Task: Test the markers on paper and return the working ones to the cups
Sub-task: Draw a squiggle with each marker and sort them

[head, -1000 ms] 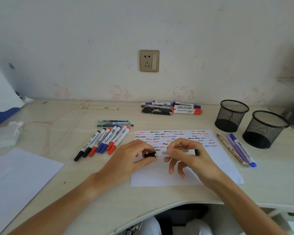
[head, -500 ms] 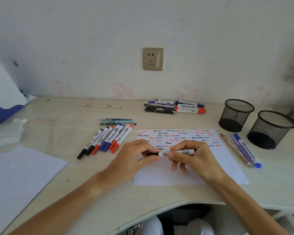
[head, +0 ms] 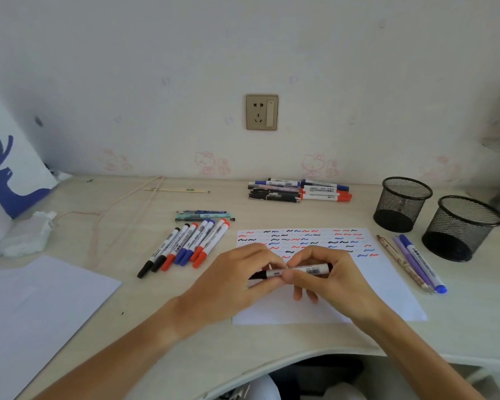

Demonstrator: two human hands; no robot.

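The marker (head: 299, 271) lies level across the lower middle of the frame, held over the test paper (head: 387, 287) by both hands. Its barrel is white with a small barcode label and dark print, and both ends show black: a black end cap at the right and a black cap or tip section at the left. The left hand (head: 237, 281) has its fingers curled round the black left end, thumb and forefinger pinching it. The right hand (head: 329, 277) pinches the white barrel between thumb and forefinger, with the other fingers bent downward toward the sheet. Whether the cap is fully seated or partly off, I cannot tell.

The paper carries rows of short wavy strokes in black, blue and red across its upper half. Left of it, a fanned row of markers (head: 185, 245) lies on the desk (head: 127, 313), with black, red and blue caps. A further pile of markers (head: 299, 190) sits near the wall, upper centre. Two black mesh cups (head: 401, 203) stand at the right, with three pens (head: 413, 262) just beside them.
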